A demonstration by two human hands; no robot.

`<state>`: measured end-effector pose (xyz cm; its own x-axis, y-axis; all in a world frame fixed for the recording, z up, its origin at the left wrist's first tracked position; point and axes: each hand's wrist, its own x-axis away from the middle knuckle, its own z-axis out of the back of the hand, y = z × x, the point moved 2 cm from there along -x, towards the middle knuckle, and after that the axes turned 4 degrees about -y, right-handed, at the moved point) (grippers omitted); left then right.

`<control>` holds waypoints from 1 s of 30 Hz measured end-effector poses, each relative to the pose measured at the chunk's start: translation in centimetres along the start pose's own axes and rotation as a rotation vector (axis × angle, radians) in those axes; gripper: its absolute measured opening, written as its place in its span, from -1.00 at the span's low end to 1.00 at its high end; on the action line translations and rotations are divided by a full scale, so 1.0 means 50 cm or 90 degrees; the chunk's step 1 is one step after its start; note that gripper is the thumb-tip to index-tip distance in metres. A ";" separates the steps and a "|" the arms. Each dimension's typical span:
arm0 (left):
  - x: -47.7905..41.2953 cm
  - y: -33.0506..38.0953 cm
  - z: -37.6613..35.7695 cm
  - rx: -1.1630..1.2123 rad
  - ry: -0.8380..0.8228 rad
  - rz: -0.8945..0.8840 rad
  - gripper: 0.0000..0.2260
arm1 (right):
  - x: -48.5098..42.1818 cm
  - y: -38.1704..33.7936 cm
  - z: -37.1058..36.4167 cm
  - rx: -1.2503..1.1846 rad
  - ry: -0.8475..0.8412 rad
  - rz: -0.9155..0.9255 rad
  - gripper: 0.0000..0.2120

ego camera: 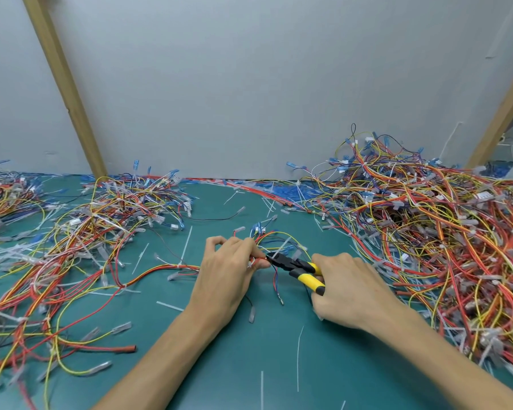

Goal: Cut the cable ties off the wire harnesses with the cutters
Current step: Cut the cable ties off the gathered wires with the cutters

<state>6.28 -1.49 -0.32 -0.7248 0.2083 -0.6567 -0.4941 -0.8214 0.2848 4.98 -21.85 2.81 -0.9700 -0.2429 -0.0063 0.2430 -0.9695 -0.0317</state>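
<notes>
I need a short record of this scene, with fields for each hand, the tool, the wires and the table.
left hand: pinches a wire harness
right hand: grips the yellow handles of the cutters
cutter tips: at the held wires, beside the left fingers
piles: tangled harnesses at left and right
table: green, with loose white cable ties

Bright, even, diffuse light from above. My left hand [228, 273] and right hand [347, 288] throw only faint soft shadows on the green mat [243, 368]. Wide-angle lens tilts the wooden posts [62, 84] outward near the edges. Centre is sharp; wire piles [18, 335] in the corners smear.
</notes>
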 end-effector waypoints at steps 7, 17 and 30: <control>0.002 0.003 0.003 -0.011 -0.026 0.010 -0.86 | -0.005 0.006 -0.008 -0.003 -0.036 -0.009 -0.74; 0.001 0.007 0.006 0.007 -0.010 -0.006 -0.85 | -0.008 0.012 -0.023 -0.006 -0.032 0.000 -0.74; 0.003 0.005 0.006 0.025 -0.041 0.020 -0.87 | -0.014 0.017 -0.026 -0.023 -0.026 0.016 -0.79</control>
<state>5.89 -1.49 -0.14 -0.7692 0.2180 -0.6007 -0.4883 -0.8069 0.3325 5.85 -22.46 1.46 -0.9627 -0.2685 0.0330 0.2659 -0.9616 -0.0682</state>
